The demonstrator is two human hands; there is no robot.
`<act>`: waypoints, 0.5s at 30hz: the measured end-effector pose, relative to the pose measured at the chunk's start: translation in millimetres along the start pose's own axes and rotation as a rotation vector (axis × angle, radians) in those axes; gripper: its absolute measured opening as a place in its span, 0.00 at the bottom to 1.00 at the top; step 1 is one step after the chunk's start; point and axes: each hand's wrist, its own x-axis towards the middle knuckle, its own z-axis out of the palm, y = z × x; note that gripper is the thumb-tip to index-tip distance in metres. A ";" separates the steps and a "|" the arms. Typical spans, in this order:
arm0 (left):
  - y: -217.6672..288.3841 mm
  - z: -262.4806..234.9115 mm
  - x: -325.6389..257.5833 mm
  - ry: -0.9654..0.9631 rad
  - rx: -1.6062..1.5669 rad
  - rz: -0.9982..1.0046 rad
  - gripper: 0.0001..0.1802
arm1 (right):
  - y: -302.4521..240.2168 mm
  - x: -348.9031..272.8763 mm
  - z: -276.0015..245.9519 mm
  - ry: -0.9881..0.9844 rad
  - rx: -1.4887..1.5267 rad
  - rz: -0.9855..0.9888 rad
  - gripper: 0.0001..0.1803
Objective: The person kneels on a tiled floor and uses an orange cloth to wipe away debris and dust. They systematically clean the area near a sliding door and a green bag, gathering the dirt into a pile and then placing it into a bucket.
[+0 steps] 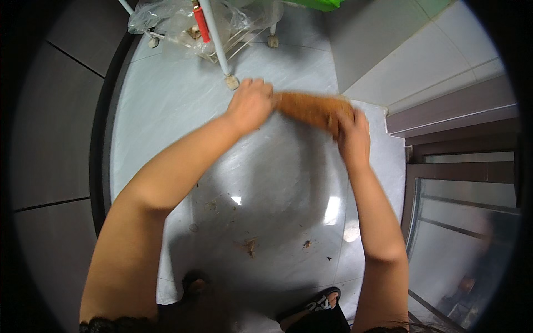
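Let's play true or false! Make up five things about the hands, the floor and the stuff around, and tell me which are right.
1. The right hand grips one end of the brown fuzzy thing. True.
2. The left hand wears a glove. False: it is bare.
3. Small scraps lie on the gray floor. True.
4. The red thing lies beside a foot. False: it is near the top, by a white leg.
5. A dark slipper shows near the bottom. True.

bold white lettering (322,302) runs along the dark strap (313,307) of the black sandal (335,289) on the person's right foot (332,300), near the lower edge of the view; its characters are large, blocky and slanted.
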 end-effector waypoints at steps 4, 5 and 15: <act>-46.4 55.5 -13.4 -0.272 0.036 -0.335 0.11 | -2.6 44.5 133.3 -0.084 0.214 0.352 0.17; -40.1 63.6 -24.5 -0.236 -0.003 -0.333 0.11 | -17.9 38.1 146.4 -0.122 0.155 0.395 0.18; 51.8 -6.2 -217.0 -0.354 -0.269 0.151 0.18 | -90.1 -182.1 17.5 -0.296 0.095 -0.137 0.19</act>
